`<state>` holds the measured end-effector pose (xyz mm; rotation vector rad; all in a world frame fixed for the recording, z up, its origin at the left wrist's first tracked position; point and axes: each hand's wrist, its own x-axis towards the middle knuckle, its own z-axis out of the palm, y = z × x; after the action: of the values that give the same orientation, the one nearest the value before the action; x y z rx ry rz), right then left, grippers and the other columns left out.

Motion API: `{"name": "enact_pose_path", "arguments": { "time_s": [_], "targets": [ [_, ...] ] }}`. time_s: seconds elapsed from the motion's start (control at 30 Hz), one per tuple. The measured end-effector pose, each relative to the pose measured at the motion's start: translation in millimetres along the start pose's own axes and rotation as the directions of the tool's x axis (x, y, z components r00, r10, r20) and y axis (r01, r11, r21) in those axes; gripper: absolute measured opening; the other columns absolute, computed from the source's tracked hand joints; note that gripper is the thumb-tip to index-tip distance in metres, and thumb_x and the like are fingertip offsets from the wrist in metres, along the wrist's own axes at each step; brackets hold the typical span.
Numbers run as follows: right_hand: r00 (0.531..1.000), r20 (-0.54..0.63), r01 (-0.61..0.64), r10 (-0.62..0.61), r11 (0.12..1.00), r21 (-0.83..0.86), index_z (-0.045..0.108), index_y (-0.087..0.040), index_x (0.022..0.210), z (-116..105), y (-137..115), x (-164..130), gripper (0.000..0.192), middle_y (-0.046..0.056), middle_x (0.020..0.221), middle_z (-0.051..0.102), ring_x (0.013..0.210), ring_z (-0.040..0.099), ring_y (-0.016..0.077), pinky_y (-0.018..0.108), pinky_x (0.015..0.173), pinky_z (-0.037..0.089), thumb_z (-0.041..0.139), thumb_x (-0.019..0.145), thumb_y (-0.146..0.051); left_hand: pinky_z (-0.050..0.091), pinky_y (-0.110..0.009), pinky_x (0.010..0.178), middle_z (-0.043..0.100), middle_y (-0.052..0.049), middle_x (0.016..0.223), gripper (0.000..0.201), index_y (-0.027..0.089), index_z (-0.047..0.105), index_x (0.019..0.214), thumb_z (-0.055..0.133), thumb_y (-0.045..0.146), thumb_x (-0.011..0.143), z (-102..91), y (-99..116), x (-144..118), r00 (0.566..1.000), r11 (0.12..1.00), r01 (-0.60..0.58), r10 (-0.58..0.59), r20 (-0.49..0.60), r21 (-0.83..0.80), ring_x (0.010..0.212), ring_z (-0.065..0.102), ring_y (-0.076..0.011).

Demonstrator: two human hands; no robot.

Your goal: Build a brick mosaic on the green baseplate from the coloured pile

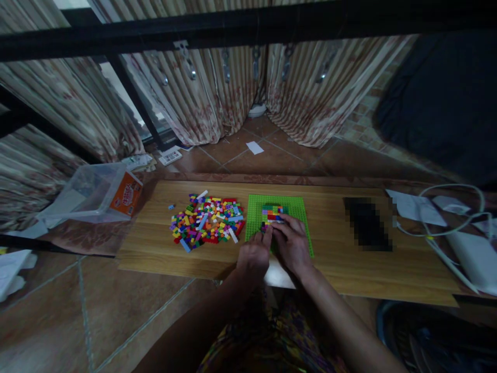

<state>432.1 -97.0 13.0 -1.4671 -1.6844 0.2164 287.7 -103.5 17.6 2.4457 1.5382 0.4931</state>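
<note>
A patch of joined multicoloured building bricks [273, 212] stands on the green baseplate [256, 201]. My left hand [254, 253] is at the patch's near edge, its fingers closed and pointing down; whatever they pinch is too small and too covered to make out. From the right, my right hand [293, 242] curls its fingers against the joined bricks, touching their right and near sides. Both hands hide the lower part of the patch and some of the baseplate. To the left of the baseplate lies a loose heap of building bricks [209, 220] in many colours.
Beneath everything is a low wooden board [326, 269]. A blurred black item [368, 224] lies on its right part, near white cables [435, 235] and papers. At the left stands a clear plastic box [97, 189] with an orange label. A dark rail [248, 26] crosses before curtains.
</note>
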Motion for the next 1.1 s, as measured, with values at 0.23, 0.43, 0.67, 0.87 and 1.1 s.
{"name": "enact_pose_path", "arguments": {
  "time_s": [0.23,0.43,0.67,0.87,1.1],
  "targets": [
    [0.983,-0.123,-0.116,0.134,0.983,0.142,0.071,-0.023,0.099,-22.0,-7.8,-15.7,0.021,0.009,0.114,0.064,0.108,0.060,0.0225,0.046,0.097,0.048,0.053,0.093,-0.031,0.053,-0.029,0.076,0.066,-0.011,0.096,0.059,0.021,0.044,0.145,0.046,0.013,0.086,-0.5,-13.0,-10.0,0.997,0.978,-0.040,0.026,-0.073,-0.203,0.083,0.063,-0.0202],
    [0.980,-0.033,-0.186,0.196,0.961,0.203,0.071,-0.023,0.100,-25.1,-16.0,-40.7,0.021,0.008,0.110,0.067,0.106,0.061,0.0225,0.045,0.095,0.048,0.054,0.093,-0.033,0.052,-0.033,0.089,0.064,-0.011,0.114,0.041,0.020,0.050,0.133,0.039,0.015,0.093,-13.0,-28.7,-34.8,0.982,0.948,0.009,-0.069,-0.176,-0.319,0.101,0.063,-0.0194],
    [0.983,0.158,-0.118,0.091,0.978,0.174,0.069,-0.025,0.100,-6.3,-42.9,-51.1,0.019,0.006,0.098,0.069,0.093,0.064,0.0219,0.039,0.083,0.052,0.052,0.094,-0.029,0.049,-0.025,0.071,0.061,-0.003,0.081,0.011,0.019,0.057,0.089,0.047,0.020,0.092,-30.3,-59.9,-62.0,0.922,0.923,0.077,-0.209,-0.325,-0.377,0.076,0.059,-0.0135],
    [0.967,0.255,-0.012,-0.016,0.994,0.109,0.067,-0.024,0.095,21.0,-58.6,-38.9,0.017,0.005,0.089,0.068,0.087,0.063,0.0215,0.036,0.078,0.050,0.050,0.094,-0.024,0.050,-0.026,0.073,0.062,-0.003,0.084,0.011,0.019,0.057,0.092,0.048,0.027,0.093,-34.5,-72.3,-72.0,0.832,0.841,0.175,-0.405,-0.380,-0.512,0.078,0.061,-0.0143],
    [0.951,0.287,0.103,-0.119,0.992,0.069,0.069,-0.024,0.093,55.4,-73.2,-7.4,0.021,0.006,0.090,0.067,0.088,0.061,0.0215,0.034,0.077,0.048,0.048,0.094,-0.022,0.049,-0.026,0.073,0.062,-0.003,0.086,0.013,0.020,0.056,0.097,0.045,0.026,0.094,-33.4,-70.3,-71.9,0.813,0.793,0.201,-0.462,-0.353,-0.575,0.078,0.061,-0.0137]
  ]
}}
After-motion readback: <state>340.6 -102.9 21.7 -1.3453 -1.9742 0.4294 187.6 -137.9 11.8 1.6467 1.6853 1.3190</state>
